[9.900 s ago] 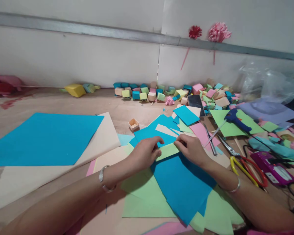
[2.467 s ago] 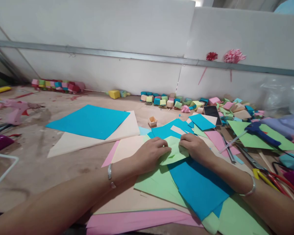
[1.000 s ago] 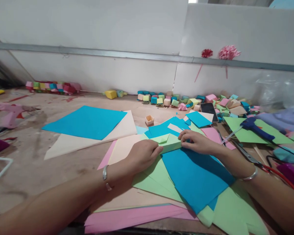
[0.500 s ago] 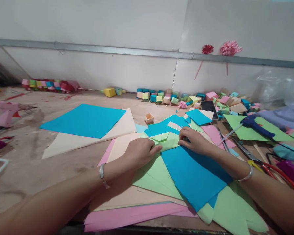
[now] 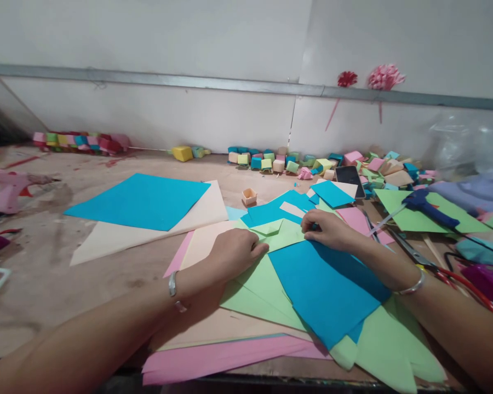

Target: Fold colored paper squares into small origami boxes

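Observation:
A small light green folded paper [image 5: 280, 233] lies on a pile of coloured sheets in the middle of the wooden table [image 5: 107, 262]. My left hand [image 5: 234, 253] is curled with its fingertips pressing the paper's left end. My right hand [image 5: 326, 229] pinches the paper's right end against the pile. A blue sheet [image 5: 326, 287] lies just in front of the fold, over larger green sheets [image 5: 263, 284]. Both wrists wear a silver bangle.
A big blue sheet [image 5: 137, 200] on a cream sheet lies to the left. Small paper boxes [image 5: 271, 162] line the wall, one peach box [image 5: 249, 196] nearer. A phone [image 5: 350, 178], blue glue gun [image 5: 425, 205], scissors [image 5: 427, 260] and cables crowd the right.
The folded green paper has been opened out a little and pressed flatter over the last second. My hands stay at its two ends. The view has shifted slightly.

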`<state>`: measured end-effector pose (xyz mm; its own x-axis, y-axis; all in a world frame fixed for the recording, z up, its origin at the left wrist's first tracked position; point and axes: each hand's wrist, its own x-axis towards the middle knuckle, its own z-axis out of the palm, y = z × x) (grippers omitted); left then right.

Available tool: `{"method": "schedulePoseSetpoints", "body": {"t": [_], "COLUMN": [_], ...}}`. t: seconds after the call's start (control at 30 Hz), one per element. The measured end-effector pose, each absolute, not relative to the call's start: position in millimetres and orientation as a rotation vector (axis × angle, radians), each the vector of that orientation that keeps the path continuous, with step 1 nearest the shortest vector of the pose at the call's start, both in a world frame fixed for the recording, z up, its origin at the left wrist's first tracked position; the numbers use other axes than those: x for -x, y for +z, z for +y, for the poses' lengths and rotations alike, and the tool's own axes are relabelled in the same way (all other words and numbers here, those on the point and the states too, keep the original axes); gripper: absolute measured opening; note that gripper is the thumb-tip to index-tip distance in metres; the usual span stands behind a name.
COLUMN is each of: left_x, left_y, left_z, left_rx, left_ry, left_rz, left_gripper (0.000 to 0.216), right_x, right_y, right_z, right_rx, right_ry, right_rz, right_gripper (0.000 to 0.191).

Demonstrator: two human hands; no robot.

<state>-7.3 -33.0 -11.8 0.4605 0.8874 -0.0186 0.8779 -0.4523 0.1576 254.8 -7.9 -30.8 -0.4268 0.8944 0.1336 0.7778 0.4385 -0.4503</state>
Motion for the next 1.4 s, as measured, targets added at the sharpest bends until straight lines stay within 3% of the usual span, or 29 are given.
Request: {"method": "schedulePoseSetpoints", "body": {"t": [0.33,0.63,0.73,0.87,1.07,1.17,1.4], "left_x": [23.3,47.6,55.0,53.7,32.9,27.8,24.0], "left_y": [-5.8,15.9,20.5,16.8,-8.2,-18.0,-11.5], "left_z": [-21.5,-1.5,4.2,9.5,3.3,-2.2,-11.8], "left_rx": [-2.493,-2.376,-2.375,-2.393,-2.507,-2.592,-2.400], "left_ry": [-0.010,-0.332,-0.364,-0.034,0.384,0.462,0.528], "left_rz": [1.530,1.396,1.355,1.448,1.474,1.387,1.272], "left_gripper": [0.038,0.031,0.024,0.010,0.029,0.032,0.021], "right_x": [-255.8,-255.6,-253.2,-251.3,-243.7,-234.9,-226.5], "right_y": [-35.0,-34.5,-34.2,-32.9,-33.5,-35.4,-34.9], "right_z": [-8.4,-8.6,-9.9,-12.7,-23.1,-29.3,-35.3], "right_rx": [1.406,1.413,1.401,1.362,1.382,1.292,0.996], "right_ry": [0.489,0.493,0.482,0.471,0.440,0.380,0.245], "right_rz": [-2.318,-2.320,-2.308,-2.344,-2.288,-2.222,-2.228], "right_gripper": [0.005,0.005,0.013,0.027,0.024,0.010,0.028]}}
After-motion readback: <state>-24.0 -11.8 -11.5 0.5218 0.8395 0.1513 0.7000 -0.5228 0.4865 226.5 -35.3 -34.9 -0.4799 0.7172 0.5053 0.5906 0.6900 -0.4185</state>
